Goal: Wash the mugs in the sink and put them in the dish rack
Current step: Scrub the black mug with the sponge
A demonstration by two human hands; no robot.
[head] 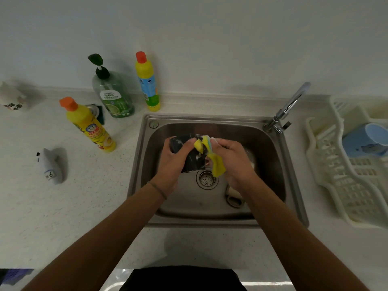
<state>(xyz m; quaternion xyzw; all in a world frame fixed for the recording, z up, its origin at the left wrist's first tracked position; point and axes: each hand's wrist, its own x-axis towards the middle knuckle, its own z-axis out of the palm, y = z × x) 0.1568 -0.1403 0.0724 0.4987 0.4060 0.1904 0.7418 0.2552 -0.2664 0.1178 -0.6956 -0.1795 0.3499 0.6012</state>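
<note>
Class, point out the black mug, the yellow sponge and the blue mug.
black mug [194, 160]: head view, soapy side wall.
yellow sponge [218, 166]: head view, lower folded end.
blue mug [361, 143]: head view, outer side.

Not much here can be read. The grey fish-shaped object lying on the counter at the left carries a small white label with the number 6; a smaller mark before the digit is too blurred to make out. The yellow bottle with the orange cap has a red label band with white characters, illegible. The green pump bottle shows a white logo patch, unreadable. The white item at far left bears dark characters, also blurred.
</note>
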